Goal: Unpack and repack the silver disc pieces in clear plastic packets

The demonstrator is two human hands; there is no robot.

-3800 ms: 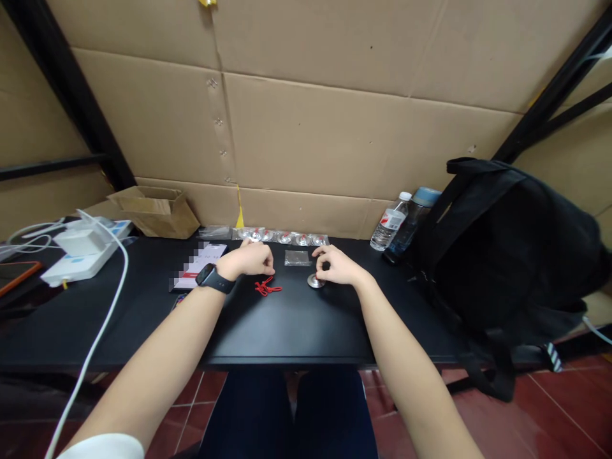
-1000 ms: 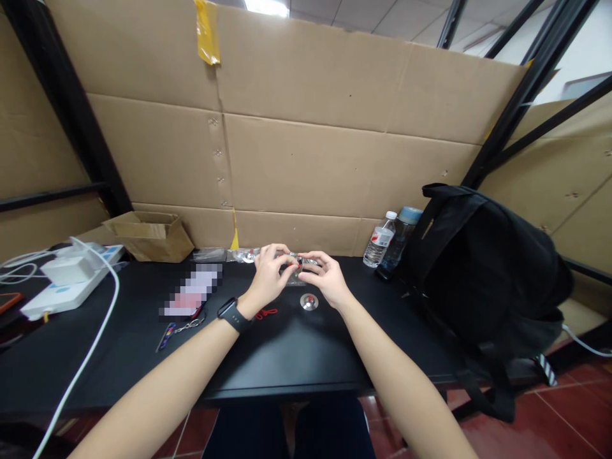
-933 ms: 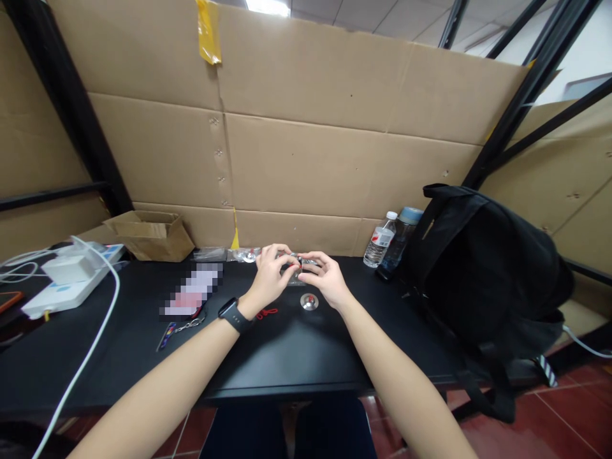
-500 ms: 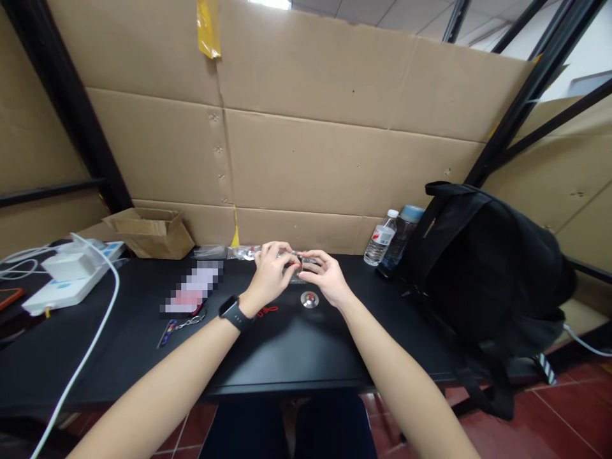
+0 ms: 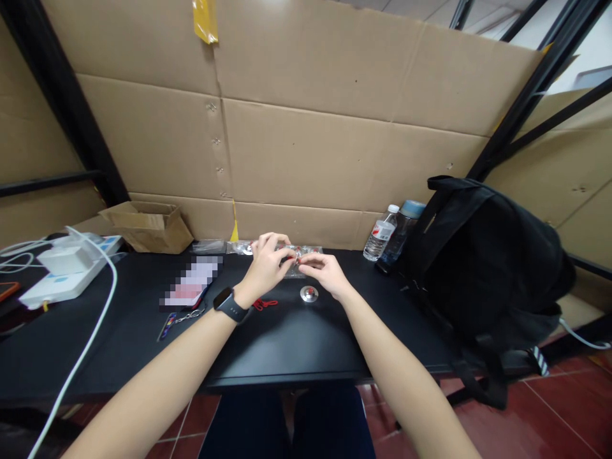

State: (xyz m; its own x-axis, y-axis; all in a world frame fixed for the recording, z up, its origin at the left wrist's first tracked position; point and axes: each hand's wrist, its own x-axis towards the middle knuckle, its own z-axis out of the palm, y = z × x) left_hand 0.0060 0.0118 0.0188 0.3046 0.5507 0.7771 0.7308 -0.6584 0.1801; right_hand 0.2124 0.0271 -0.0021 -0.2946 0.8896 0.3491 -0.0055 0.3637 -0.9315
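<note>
My left hand (image 5: 269,264), with a dark watch (image 5: 230,305) on its wrist, has thumb and fingertips closed in a pinch. Opposite it, my right hand (image 5: 326,273) pinches at the same spot. A bit of red shows between the fingertips, but the thing held is too small and covered to name. Clear plastic packets (image 5: 313,250) with red and silvery contents lie just behind the hands. On the black table below the right hand rests a round silver disc (image 5: 309,294) with a red centre. A red cord (image 5: 264,305) lies below the left hand.
At left lie a pixelated phone (image 5: 191,284), a keychain (image 5: 168,325) and a white power strip (image 5: 71,280) with cables. A paper bag (image 5: 148,229) stands behind them. Bottles (image 5: 381,236) and a black backpack (image 5: 482,274) stand right. Cardboard (image 5: 306,159) walls the back.
My fingertips have come lower and closer together, and the right fingers are less spread. More of the plastic packets behind now shows. The view has tilted slightly.
</note>
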